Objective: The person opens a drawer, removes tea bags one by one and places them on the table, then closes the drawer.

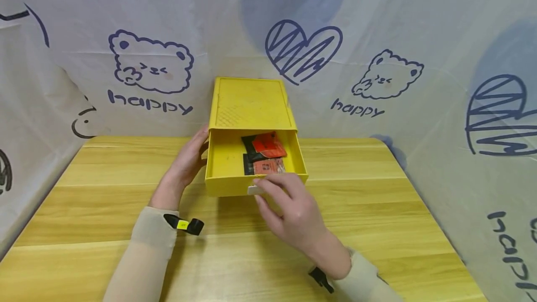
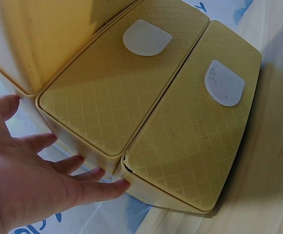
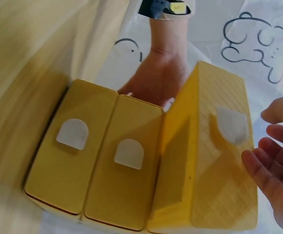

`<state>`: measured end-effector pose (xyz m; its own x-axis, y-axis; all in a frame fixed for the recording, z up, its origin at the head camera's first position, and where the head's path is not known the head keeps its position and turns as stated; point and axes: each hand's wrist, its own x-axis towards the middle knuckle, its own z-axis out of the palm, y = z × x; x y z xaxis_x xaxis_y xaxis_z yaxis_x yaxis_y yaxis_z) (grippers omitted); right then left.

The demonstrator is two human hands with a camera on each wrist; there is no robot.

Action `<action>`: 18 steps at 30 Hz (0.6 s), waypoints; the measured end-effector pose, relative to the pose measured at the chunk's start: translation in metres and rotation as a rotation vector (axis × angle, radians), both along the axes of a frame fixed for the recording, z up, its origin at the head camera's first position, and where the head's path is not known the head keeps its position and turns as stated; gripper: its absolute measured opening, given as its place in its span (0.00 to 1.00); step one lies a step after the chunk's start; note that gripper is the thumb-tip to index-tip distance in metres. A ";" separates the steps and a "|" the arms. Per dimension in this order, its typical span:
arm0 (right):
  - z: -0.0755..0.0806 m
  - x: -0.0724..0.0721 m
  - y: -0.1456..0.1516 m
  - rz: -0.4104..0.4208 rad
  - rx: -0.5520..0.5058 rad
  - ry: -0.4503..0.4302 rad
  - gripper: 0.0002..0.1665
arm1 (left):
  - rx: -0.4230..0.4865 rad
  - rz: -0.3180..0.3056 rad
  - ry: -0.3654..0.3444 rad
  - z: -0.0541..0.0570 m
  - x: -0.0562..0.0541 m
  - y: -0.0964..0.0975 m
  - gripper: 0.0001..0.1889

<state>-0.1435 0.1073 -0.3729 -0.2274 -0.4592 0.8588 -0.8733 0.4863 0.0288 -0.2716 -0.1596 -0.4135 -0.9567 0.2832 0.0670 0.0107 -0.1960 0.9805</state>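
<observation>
A yellow drawer cabinet (image 1: 251, 104) stands on the table with its top drawer (image 1: 226, 186) pulled out. Inside that drawer lie a red-and-black packet (image 1: 268, 145) and a paler red packet (image 1: 268, 167) with a black end. My left hand (image 1: 186, 160) rests along the cabinet's left side, and the left wrist view shows its fingers (image 2: 90, 192) spread there. At the drawer front, my right hand (image 1: 293, 213) is beside the white tab handle (image 3: 233, 125). Its loosely bent fingers look apart from the handle in the right wrist view.
Two lower drawers show closed fronts, the middle one (image 2: 117, 92) and the bottom one (image 2: 195, 131), each with a white tab. The wooden table (image 1: 105, 190) extends to both sides. Behind it hangs a pale printed cloth (image 1: 235, 17), close to the cabinet's back.
</observation>
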 end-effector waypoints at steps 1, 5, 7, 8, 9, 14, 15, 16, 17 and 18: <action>0.002 -0.001 0.001 0.013 -0.017 0.016 0.15 | 0.001 0.001 -0.001 0.000 0.000 0.000 0.32; 0.014 -0.003 0.005 0.047 -0.062 0.052 0.15 | 0.004 0.004 0.001 0.000 0.000 0.000 0.32; 0.019 -0.006 0.008 0.068 -0.071 0.053 0.15 | 0.008 0.008 -0.004 0.000 0.000 0.000 0.32; 0.022 -0.006 0.009 0.077 -0.072 0.047 0.15 | 0.008 0.008 -0.005 0.000 0.000 0.000 0.32; 0.024 -0.008 0.011 0.088 -0.071 0.039 0.15 | 0.008 0.008 -0.008 0.000 0.000 0.000 0.32; 0.036 -0.014 0.020 0.099 -0.031 -0.039 0.18 | 0.002 0.007 -0.009 -0.001 0.000 0.000 0.32; 0.039 -0.016 0.022 0.096 -0.018 -0.062 0.19 | 0.001 0.008 -0.010 -0.001 -0.001 0.000 0.31; 0.041 -0.018 0.023 0.088 0.001 -0.090 0.19 | 0.001 0.008 -0.010 -0.001 -0.001 -0.001 0.31; 0.044 -0.020 0.025 0.083 0.021 -0.114 0.19 | 0.000 0.007 -0.010 -0.001 -0.001 -0.001 0.31; 0.046 -0.022 0.026 0.076 0.045 -0.141 0.20 | 0.001 0.007 -0.010 -0.001 -0.001 -0.001 0.31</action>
<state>-0.1655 0.1337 -0.3269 -0.3070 -0.5169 0.7991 -0.9047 0.4193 -0.0763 -0.2725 -0.1604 -0.4142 -0.9592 0.2767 0.0573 0.0019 -0.1966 0.9805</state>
